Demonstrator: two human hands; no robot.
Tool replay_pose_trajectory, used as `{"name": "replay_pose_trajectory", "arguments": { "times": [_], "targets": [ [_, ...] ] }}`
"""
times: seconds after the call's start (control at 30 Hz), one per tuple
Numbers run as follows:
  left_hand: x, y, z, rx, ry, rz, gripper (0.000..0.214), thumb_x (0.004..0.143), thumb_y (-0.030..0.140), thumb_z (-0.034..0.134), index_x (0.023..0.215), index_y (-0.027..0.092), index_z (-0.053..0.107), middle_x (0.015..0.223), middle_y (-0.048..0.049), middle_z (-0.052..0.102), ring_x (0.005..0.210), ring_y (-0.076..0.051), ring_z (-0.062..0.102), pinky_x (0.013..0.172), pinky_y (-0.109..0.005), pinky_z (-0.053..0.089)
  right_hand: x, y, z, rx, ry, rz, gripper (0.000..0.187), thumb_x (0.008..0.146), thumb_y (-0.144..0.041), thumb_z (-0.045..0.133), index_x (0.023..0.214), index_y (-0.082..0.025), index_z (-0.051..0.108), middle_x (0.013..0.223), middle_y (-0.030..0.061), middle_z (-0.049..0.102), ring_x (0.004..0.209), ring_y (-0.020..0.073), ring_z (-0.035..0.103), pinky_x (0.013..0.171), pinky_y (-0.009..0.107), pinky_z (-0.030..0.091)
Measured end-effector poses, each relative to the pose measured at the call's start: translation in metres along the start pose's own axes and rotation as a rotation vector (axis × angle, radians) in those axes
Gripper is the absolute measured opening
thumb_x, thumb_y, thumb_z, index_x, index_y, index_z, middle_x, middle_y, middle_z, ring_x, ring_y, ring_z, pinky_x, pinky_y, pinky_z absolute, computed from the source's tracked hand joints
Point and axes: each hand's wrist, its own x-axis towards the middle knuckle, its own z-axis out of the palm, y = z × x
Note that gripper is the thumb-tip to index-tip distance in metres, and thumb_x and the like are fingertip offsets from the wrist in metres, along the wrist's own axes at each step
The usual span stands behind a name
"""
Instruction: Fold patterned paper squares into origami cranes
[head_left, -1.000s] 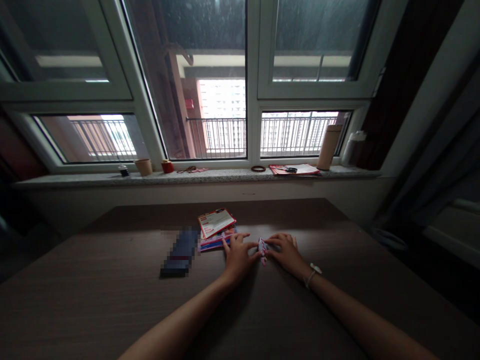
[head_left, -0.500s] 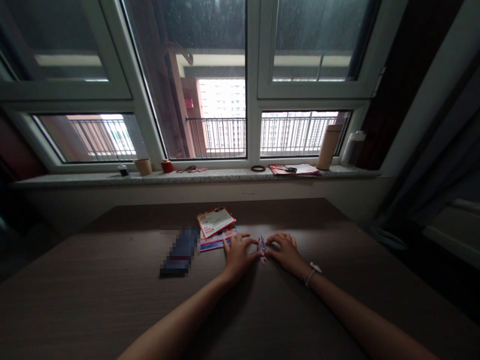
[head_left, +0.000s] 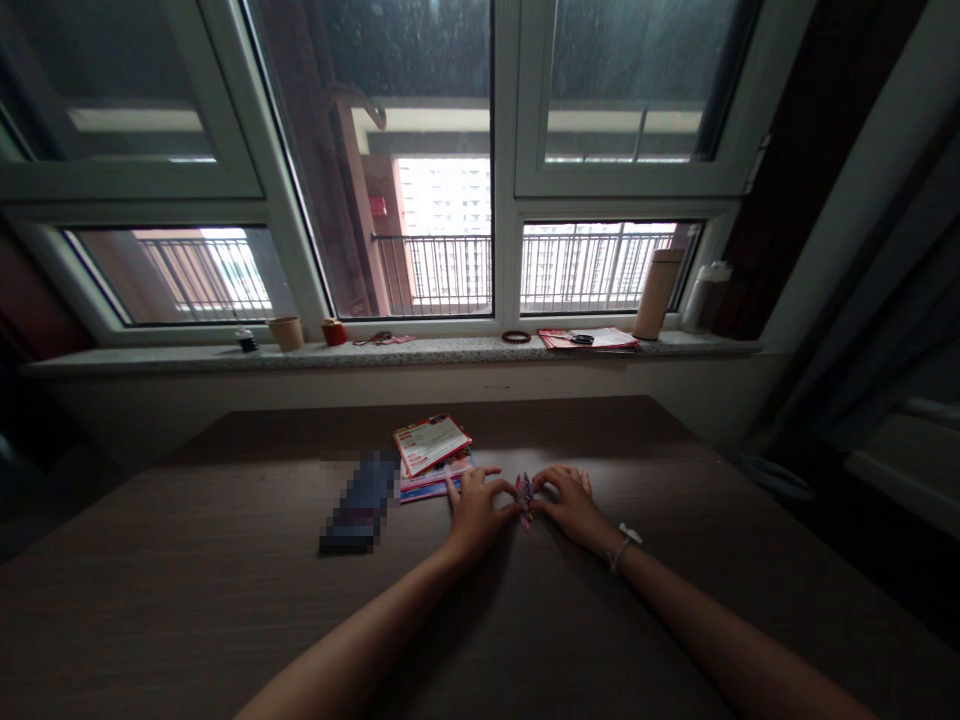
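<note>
Two hands are pinching one small folded paper piece [head_left: 523, 498] beside two printed cards [head_left: 433, 457] on the desk [head_left: 225, 560]; two cups are sitting on the windowsill [head_left: 450, 352] beyond.

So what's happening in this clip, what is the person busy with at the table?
A person sits at a dark wooden table by a window. Both hands, left hand and right hand, pinch a small pink-and-white folded paper piece between them on the tabletop. Just beyond the left hand lies a stack of red and white printed leaflets.

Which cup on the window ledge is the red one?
The small red cup, standing just right of the tan paper cup at the ledge's left end. The tall tan bottle far to the right is much taller.
</note>
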Motion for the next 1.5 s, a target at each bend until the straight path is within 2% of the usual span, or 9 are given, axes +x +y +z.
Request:
{"name": "replay_pose_trajectory", "arguments": {
  "times": [0.1,0.27,0.4,0.47,0.6,0.73,0.93,1.2,1.5],
  "targets": [
    [0.000,-0.001,0.001,0.001,0.001,0.004,0.010,0.073,0.037,0.075,0.082,0.033,0.072,0.123,-0.0002,0.057,0.122,-0.027,0.042,0.106,-0.064,0.008,0.000,0.001,0.000,-0.015,-0.003,-0.016,0.013,0.077,-0.035,0.063,0.088,-0.029,0.068,0.105,0.0004,0.064,0.111,0.0254,0.047,0.107,0.054,0.013],
    [0.000,-0.001,0.001,0.028,0.024,0.039,0.009,0.073,0.035,0.076,0.080,0.032,0.072,0.122,-0.0006,0.057,0.122,-0.028,0.042,0.106,-0.066,0.005,0.001,0.005,0.002,-0.030,0.012,-0.066,0.009,0.078,-0.033,0.063,0.079,-0.028,0.071,0.105,0.0020,0.063,0.110,0.0247,0.049,0.105,0.050,0.021],
    [-0.001,-0.002,0.001,0.058,0.026,0.076,0.004,0.075,0.031,0.074,0.079,0.031,0.073,0.123,-0.0004,0.057,0.122,-0.027,0.041,0.107,-0.065,0.004,0.000,0.003,0.001,-0.039,0.026,-0.118,0.010,0.078,-0.028,0.064,0.084,-0.030,0.071,0.105,0.0022,0.063,0.108,0.0239,0.050,0.104,0.051,0.024],
    [-0.002,-0.002,0.000,0.076,0.026,0.096,0.003,0.076,0.030,0.073,0.078,0.032,0.073,0.123,-0.0002,0.057,0.122,-0.027,0.041,0.108,-0.065,0.003,-0.002,0.000,-0.001,-0.054,0.033,-0.162,0.011,0.079,-0.025,0.063,0.084,-0.031,0.071,0.105,0.0015,0.064,0.108,0.0235,0.050,0.105,0.053,0.022],
    [-0.001,-0.003,-0.003,0.120,0.012,0.137,0.006,0.076,0.027,0.073,0.079,0.032,0.074,0.124,-0.0006,0.057,0.123,-0.027,0.041,0.109,-0.065,0.001,-0.004,-0.003,-0.004,-0.091,0.019,-0.264,0.014,0.081,-0.019,0.060,0.079,-0.029,0.069,0.103,-0.0018,0.068,0.116,0.0239,0.049,0.108,0.061,0.008],
    [-0.001,-0.003,-0.007,0.156,-0.021,0.168,0.007,0.076,0.027,0.073,0.081,0.033,0.074,0.126,-0.0012,0.056,0.124,-0.028,0.040,0.108,-0.065,0.001,-0.005,-0.002,-0.006,-0.128,-0.029,-0.352,0.016,0.084,-0.018,0.057,0.085,-0.029,0.069,0.100,-0.0030,0.072,0.116,0.0223,0.053,0.109,0.064,-0.001],
    [-0.001,-0.005,-0.007,0.180,-0.025,0.196,0.009,0.076,0.028,0.073,0.084,0.033,0.073,0.126,-0.0005,0.057,0.125,-0.028,0.039,0.108,-0.067,0.000,-0.005,-0.004,-0.009,-0.207,-0.066,-0.432,0.018,0.087,-0.017,0.053,0.090,-0.027,0.068,0.101,-0.0010,0.073,0.122,0.0230,0.051,0.112,0.063,0.000],
    [-0.001,-0.008,-0.006,0.167,-0.003,0.239,0.011,0.079,0.026,0.071,0.086,0.034,0.073,0.124,-0.0002,0.057,0.124,-0.026,0.041,0.108,-0.066,0.002,-0.008,-0.007,-0.010,-0.279,-0.068,-0.447,0.020,0.090,-0.019,0.050,0.096,-0.026,0.068,0.101,0.0014,0.074,0.128,0.0265,0.046,0.111,0.064,0.004],
    [-0.001,-0.005,-0.008,0.214,-0.003,0.281,0.010,0.079,0.025,0.071,0.083,0.033,0.074,0.124,-0.0010,0.058,0.125,-0.028,0.041,0.108,-0.067,0.000,-0.007,-0.004,-0.010,-0.278,-0.079,-0.476,0.023,0.088,-0.015,0.050,0.091,-0.027,0.070,0.103,-0.0010,0.074,0.131,0.0268,0.042,0.111,0.063,-0.002]
  ]
}}
